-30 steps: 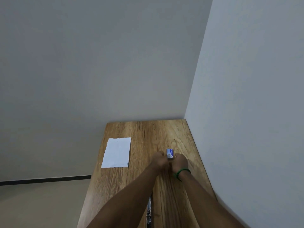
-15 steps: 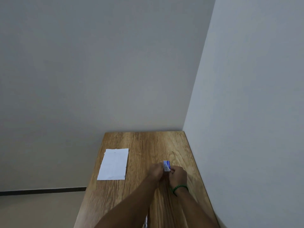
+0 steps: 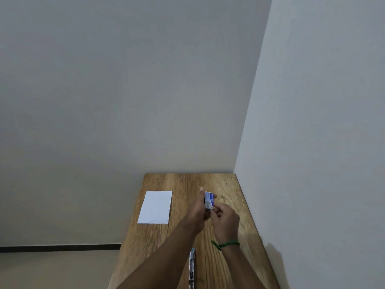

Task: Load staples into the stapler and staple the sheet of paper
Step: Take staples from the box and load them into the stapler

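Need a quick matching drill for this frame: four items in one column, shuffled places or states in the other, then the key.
Items
1. sheet of paper
2. staple box
3. stapler
4. green wristband

Places or states
A. lying on the table at the near edge, between the forearms
B. flat on the left part of the table, untouched
C. around the right wrist
D. held above the table by the left hand, with the fingers of the right hand at its lower end

Pairs: 1-B, 2-D, 3-A, 4-C
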